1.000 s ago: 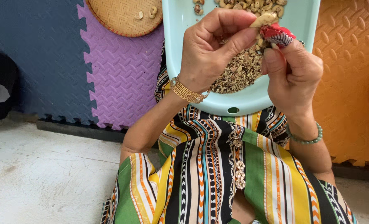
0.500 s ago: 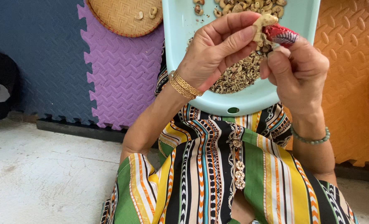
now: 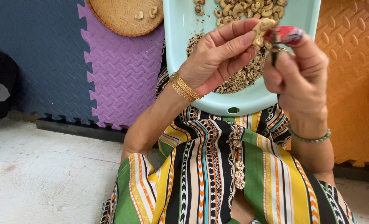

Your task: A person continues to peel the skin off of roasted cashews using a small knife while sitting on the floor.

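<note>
We pinch a pale cashew (image 3: pixel 262 30) in our left hand (image 3: pixel 221 58) over the near edge of the mint tray (image 3: pixel 180 25). Our right hand (image 3: pixel 294 68) grips a red-handled tool (image 3: pixel 287 35), perhaps a small blade. Bare floor (image 3: pixel 47 174) lies left.

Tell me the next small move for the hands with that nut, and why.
Probably draw the small tool in the right hand across the cashew to scrape its skin off. The left hand pinches the nut right against the tool, above the pale blue tray, where skin flakes already lie.
</note>
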